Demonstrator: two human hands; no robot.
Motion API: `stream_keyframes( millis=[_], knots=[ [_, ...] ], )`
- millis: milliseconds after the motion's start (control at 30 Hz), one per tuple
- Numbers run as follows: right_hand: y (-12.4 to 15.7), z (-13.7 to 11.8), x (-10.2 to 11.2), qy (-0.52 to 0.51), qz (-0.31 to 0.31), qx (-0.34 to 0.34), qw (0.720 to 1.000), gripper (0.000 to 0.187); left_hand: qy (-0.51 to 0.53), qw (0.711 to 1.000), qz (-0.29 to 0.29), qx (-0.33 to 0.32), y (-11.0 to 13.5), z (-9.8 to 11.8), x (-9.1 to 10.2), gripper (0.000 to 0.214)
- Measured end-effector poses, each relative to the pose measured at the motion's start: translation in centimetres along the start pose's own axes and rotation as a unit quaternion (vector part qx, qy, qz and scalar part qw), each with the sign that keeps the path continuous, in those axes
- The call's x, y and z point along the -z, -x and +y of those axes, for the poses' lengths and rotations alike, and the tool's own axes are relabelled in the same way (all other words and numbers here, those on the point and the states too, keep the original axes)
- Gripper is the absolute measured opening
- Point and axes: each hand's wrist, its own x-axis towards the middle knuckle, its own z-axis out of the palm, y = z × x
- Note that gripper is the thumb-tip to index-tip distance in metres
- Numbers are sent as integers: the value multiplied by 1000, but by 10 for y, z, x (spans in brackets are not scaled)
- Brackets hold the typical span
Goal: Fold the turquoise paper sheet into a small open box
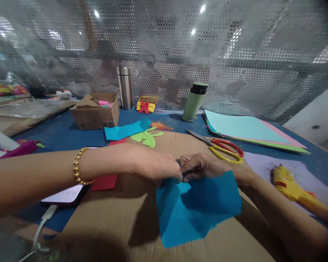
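My left hand (pixel 153 165) and my right hand (pixel 202 167) meet over a flat sheet of cardboard (pixel 120 225). Both are closed in a pinch on the top edge of a blue paper sheet (pixel 199 207), which hangs down and lies partly folded on the cardboard. A gold bead bracelet (pixel 78 166) sits on my left wrist. Red-and-yellow-handled scissors (pixel 221 145) lie just beyond my right hand. A yellow glue gun (pixel 289 185) lies to the right of my right forearm.
Cyan (pixel 125 130) and green paper pieces (pixel 147 137), a red piece (pixel 105 182) and a phone (pixel 65 196) lie near my left arm. At the back stand a small cardboard box (pixel 94 112), a steel flask (pixel 125 87), a green bottle (pixel 194 102) and stacked coloured sheets (pixel 248 131). A perforated screen closes off the table.
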Motion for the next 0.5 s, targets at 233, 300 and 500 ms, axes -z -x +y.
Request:
stream_keyframes(
  millis=[233, 300, 500],
  knots=[
    [1, -9, 3, 3, -5, -51, 999, 31, 199, 972, -18, 121, 4, -7, -12, 26],
    [0, -10, 4, 5, -12, -42, 999, 32, 233, 962, -4, 142, 7, -7, -16, 23],
    [0, -17, 5, 24, -5, -52, 998, 32, 247, 960, 23, 127, 10, -12, -23, 16]
  ],
)
